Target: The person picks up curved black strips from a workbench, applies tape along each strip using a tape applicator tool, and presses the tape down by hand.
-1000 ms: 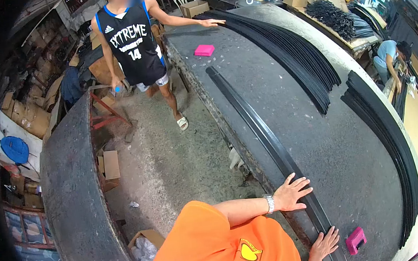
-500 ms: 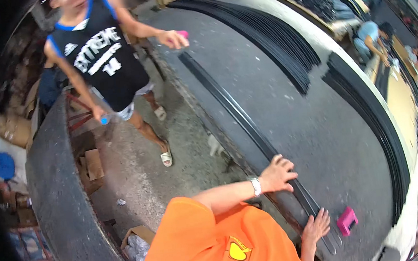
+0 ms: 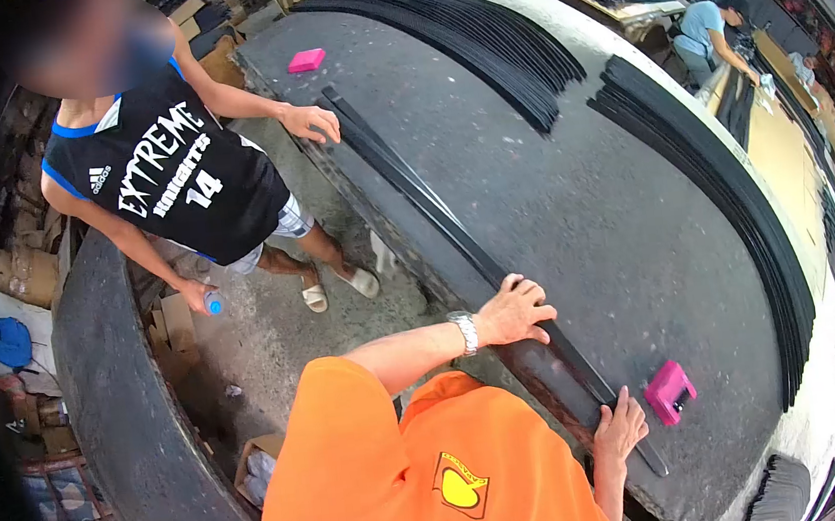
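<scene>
A pair of long black strips (image 3: pixel 411 189) lies along the near edge of the dark table (image 3: pixel 640 269), slightly fanned apart toward the far end. My left hand (image 3: pixel 515 311), with a silver watch at the wrist, has its fingers curled over the strips around their middle. Closer to the near end, my right hand (image 3: pixel 619 428) grips the strips between thumb and fingers. Just right of it sits a pink tool-like block (image 3: pixel 669 392). The undersides of the strips beneath my palms are hidden.
A person in a black jersey (image 3: pixel 168 174) stands across the corner, one hand above the table edge, a bottle in the other. A pink block (image 3: pixel 306 61) and bundles of black strips (image 3: pixel 457 41) (image 3: pixel 722 191) lie on the table. Another person (image 3: pixel 708 37) works far right.
The strips' far ends have spread apart and my fingers have curled around them. The person in the jersey has come closer, and the far pink block, in that person's hand half a second ago, lies released.
</scene>
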{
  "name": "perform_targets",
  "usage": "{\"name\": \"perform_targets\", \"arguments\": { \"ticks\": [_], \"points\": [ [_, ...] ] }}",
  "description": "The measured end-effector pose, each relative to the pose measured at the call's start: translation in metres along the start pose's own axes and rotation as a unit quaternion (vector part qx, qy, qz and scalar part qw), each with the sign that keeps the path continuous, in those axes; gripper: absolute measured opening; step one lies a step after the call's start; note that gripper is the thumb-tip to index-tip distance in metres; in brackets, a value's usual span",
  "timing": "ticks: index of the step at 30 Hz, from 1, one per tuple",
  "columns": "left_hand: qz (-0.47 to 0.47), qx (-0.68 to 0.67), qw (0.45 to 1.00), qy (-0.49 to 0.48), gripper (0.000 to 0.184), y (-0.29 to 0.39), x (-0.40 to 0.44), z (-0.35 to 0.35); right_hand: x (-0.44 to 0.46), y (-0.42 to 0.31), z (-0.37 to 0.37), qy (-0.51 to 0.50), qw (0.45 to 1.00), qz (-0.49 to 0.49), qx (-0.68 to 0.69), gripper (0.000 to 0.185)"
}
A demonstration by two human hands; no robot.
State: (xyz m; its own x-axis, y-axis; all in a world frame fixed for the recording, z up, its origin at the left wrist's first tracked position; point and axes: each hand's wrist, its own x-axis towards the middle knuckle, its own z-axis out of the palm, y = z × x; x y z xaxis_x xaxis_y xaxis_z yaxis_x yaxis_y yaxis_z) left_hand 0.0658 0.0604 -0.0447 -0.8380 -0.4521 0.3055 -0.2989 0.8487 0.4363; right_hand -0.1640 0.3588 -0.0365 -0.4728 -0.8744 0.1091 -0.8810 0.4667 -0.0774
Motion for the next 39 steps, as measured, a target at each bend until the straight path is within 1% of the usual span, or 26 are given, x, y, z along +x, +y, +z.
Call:
{"name": "perform_targets", "arguments": {
  "ticks": [1, 3, 4, 5, 7, 9, 13, 14, 17, 21, 26, 29, 30, 33, 35, 36, 39],
  "points": [
    [-0.002, -0.012, 1.000, -0.019, 0.044, 0.009, 0.002, 0.006, -0.006, 0.012, -0.003, -0.001, 1.000, 0.001, 0.008, 0.063],
    [-0.023, 0.002, 1.000, -0.016, 0.042, 0.030, 0.002, 0.018, -0.016, 0.029, -0.007, 0.010, 1.000, -0.020, 0.021, 0.062],
    [-0.036, 0.023, 0.999, 0.010, 0.041, 0.039, 0.001, 0.028, -0.017, 0.036, -0.007, 0.015, 0.999, -0.032, 0.030, 0.061],
    [-0.067, 0.035, 0.997, -0.012, 0.041, 0.050, 0.001, 0.029, -0.018, 0.043, -0.009, 0.017, 0.998, -0.042, 0.038, 0.060],
    [-0.098, 0.055, 0.993, 0.021, 0.041, 0.063, -0.002, 0.038, -0.015, 0.053, -0.012, 0.019, 0.995, -0.068, 0.076, 0.058],
    [-0.095, 0.077, 0.992, 0.040, 0.040, 0.068, -0.003, 0.040, -0.011, 0.060, -0.011, 0.013, 0.991, -0.084, 0.102, 0.056],
    [-0.101, 0.108, 0.989, 0.022, 0.050, 0.076, 0.001, 0.036, -0.004, 0.068, -0.014, 0.003, 0.985, -0.100, 0.140, 0.054],
    [-0.101, 0.110, 0.989, 0.022, 0.049, 0.077, 0.002, 0.036, -0.004, 0.069, -0.014, 0.005, 0.984, -0.107, 0.143, 0.054],
    [-0.090, 0.107, 0.990, 0.023, 0.049, 0.073, 0.002, 0.040, -0.004, 0.070, -0.014, 0.003, 0.984, -0.104, 0.147, 0.054],
    [-0.091, 0.103, 0.990, 0.017, 0.048, 0.070, 0.002, 0.041, -0.003, 0.065, -0.020, -0.017, 0.986, -0.083, 0.142, 0.048],
    [-0.106, 0.091, 0.990, 0.005, 0.050, 0.073, 0.004, 0.034, -0.003, 0.059, -0.025, -0.022, 0.988, -0.064, 0.138, 0.050],
    [-0.106, 0.076, 0.991, 0.011, 0.050, 0.071, 0.004, 0.033, 0.000, 0.055, -0.030, -0.044, 0.988, -0.044, 0.141, 0.049],
    [-0.117, 0.046, 0.992, 0.011, 0.048, 0.070, 0.005, 0.032, 0.002, 0.055, -0.031, -0.049, 0.987, -0.046, 0.143, 0.046],
    [-0.114, 0.026, 0.993, 0.007, 0.045, 0.066, 0.008, 0.030, 0.004, 0.057, -0.031, -0.055, 0.986, -0.046, 0.150, 0.044],
    [-0.108, 0.002, 0.994, -0.004, 0.042, 0.060, 0.014, 0.017, 0.011, 0.042, -0.048, -0.071, 0.987, -0.023, 0.139, 0.039],
    [-0.107, -0.005, 0.994, -0.007, 0.037, 0.059, 0.016, 0.017, 0.010, 0.045, -0.042, -0.067, 0.987, -0.023, 0.143, 0.038],
    [-0.106, -0.019, 0.994, -0.012, 0.033, 0.054, 0.023, 0.020, 0.014, 0.045, -0.041, -0.063, 0.987, -0.018, 0.149, 0.036]
  ]
}}
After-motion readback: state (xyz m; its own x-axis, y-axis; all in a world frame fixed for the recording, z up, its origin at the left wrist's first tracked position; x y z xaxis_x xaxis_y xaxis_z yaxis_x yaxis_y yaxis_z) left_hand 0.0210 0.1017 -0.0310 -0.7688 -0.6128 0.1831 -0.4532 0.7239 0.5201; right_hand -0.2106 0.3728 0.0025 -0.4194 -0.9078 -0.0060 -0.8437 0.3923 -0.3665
